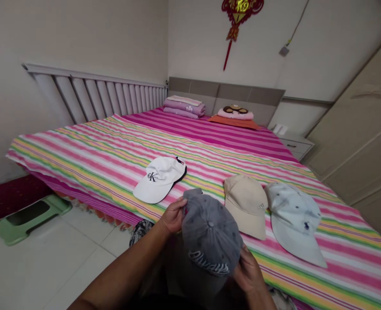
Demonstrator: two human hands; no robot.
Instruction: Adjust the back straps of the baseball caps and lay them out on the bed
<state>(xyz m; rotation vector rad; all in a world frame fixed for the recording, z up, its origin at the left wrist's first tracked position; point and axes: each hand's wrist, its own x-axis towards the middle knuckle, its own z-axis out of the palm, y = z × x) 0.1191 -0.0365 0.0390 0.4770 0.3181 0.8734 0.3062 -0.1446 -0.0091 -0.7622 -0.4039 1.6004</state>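
Note:
A grey baseball cap (211, 228) with pale stitched lettering on its front is held between my two hands, its brim toward my body. My left hand (173, 216) pinches the cap's rear edge on the left. On the other side, my right hand (249, 270) grips the cap near the lettering, its fingers partly hidden underneath. Just beyond lies a white cap (159, 178) with "CK" letters, a dark edge showing beneath it. A beige cap (246, 204) rests to the right, touching or nearly touching a pale cap (295, 219) with a small dark emblem.
The caps lie on a bed with a striped sheet (90, 148). Folded purple bedding (184, 106) and a pink folded pile (235, 113) sit by the headboard (232, 97). A green stool (32, 219) stands on the tiled floor at left, and a white nightstand (295, 144) at right.

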